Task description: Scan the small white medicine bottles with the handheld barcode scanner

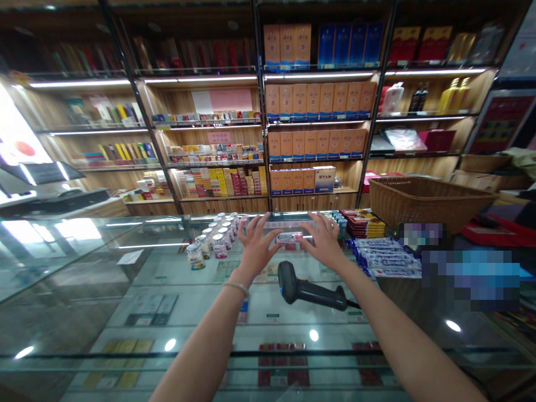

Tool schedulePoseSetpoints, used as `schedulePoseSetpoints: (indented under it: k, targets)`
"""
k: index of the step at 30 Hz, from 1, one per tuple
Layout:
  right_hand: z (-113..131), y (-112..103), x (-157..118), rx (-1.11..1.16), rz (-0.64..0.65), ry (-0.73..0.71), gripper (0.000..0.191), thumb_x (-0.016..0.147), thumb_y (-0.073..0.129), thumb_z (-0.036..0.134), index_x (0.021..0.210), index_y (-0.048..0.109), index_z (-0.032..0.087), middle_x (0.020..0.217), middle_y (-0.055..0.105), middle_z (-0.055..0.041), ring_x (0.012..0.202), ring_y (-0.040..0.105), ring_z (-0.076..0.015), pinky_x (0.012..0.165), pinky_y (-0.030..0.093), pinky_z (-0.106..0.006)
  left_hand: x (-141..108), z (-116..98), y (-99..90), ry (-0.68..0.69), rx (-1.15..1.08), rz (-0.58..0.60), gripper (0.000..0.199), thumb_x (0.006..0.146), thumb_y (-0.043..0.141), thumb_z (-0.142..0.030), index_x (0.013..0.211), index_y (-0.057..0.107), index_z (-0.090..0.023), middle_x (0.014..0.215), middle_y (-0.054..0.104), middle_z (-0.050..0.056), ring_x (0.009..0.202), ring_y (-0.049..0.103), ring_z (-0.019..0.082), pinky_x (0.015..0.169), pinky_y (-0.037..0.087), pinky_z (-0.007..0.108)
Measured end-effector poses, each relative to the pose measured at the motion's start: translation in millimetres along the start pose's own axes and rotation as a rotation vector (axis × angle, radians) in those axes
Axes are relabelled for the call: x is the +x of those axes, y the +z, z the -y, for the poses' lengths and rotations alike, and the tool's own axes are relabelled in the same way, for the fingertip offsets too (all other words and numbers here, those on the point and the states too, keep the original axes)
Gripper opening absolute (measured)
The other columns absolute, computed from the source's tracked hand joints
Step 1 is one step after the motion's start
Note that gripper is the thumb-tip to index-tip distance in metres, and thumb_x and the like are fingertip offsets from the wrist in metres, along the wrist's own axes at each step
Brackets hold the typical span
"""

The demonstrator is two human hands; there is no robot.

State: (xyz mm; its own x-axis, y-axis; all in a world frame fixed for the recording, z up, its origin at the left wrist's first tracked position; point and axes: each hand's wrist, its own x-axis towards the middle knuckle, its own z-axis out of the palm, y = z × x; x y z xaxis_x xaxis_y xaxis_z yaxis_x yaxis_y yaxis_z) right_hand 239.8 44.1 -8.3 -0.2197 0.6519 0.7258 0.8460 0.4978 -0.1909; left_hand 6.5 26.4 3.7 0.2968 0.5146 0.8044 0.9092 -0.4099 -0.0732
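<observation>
A small white-and-pink packet [288, 238] lies lengthwise between my two hands, over the glass counter. My left hand [256, 245], with a bracelet at the wrist, has thumb and index finger at the packet's left end. At the right end are the thumb and index finger of my right hand [325, 243]. The other fingers of both hands are raised and spread. Nearer to me, a black handheld barcode scanner [310, 287] rests on the glass, its cable running right beneath my right forearm. Several small lidded jars [219, 245] stand in rows left of my left hand.
Blue-and-white wrapped bars [383, 255] and stacked red-and-yellow packs [362, 223] lie right of my right hand. A wicker basket [427, 195] sits behind them. The glass counter [188, 304] shows boxed goods beneath. Wooden shelves [268, 204] with boxes line the wall.
</observation>
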Motion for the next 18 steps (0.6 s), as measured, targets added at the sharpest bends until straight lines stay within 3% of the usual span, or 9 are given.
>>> schedulePoseSetpoints:
  k: [2, 5, 9, 18]
  targets:
    - [1.1, -2.6, -1.4, -0.069, -0.029, -0.079, 0.04, 0.094, 0.061, 0.048, 0.128, 0.065, 0.028, 0.155, 0.048, -0.0111, 0.148, 0.031, -0.0298, 0.119, 0.015, -0.055, 0.2, -0.2, -0.5, -0.017, 0.001, -0.003, 0.029, 0.081, 0.079, -0.041, 0.109, 0.075, -0.035, 0.158, 0.047, 0.007, 0.144, 0.037, 0.037, 0.121, 0.007, 0.066]
    - [2.7, -4.8, -2.3, -0.118, -0.05, -0.126, 0.032, 0.091, 0.066, 0.042, 0.119, 0.067, 0.028, 0.154, 0.05, -0.0102, 0.147, 0.033, -0.0297, 0.119, 0.013, -0.053, 0.1, -0.6, -0.4, -0.02, 0.002, 0.002, 0.028, 0.081, 0.079, -0.041, 0.108, 0.075, -0.035, 0.159, 0.046, 0.007, 0.145, 0.036, 0.036, 0.122, 0.008, 0.066]
    - [3.8, -6.0, -1.9, -0.137, -0.033, -0.11, 0.023, 0.092, 0.065, 0.036, 0.113, 0.069, 0.029, 0.154, 0.05, -0.009, 0.146, 0.034, -0.03, 0.119, 0.013, -0.053, -0.1, -1.5, 0.4, -0.014, 0.004, 0.025, 0.029, 0.082, 0.078, -0.042, 0.11, 0.075, -0.035, 0.16, 0.045, 0.006, 0.145, 0.036, 0.036, 0.122, 0.008, 0.065]
    - [0.7, -9.4, -0.5, -0.092, -0.02, -0.065, 0.027, 0.092, 0.066, 0.04, 0.117, 0.071, 0.032, 0.158, 0.046, -0.0077, 0.147, 0.032, -0.0324, 0.119, 0.013, -0.056, 1.3, -1.9, -0.2, -0.043, -0.009, 0.037, 0.03, 0.086, 0.072, -0.043, 0.116, 0.073, -0.036, 0.16, 0.044, 0.008, 0.146, 0.035, 0.036, 0.122, 0.009, 0.065]
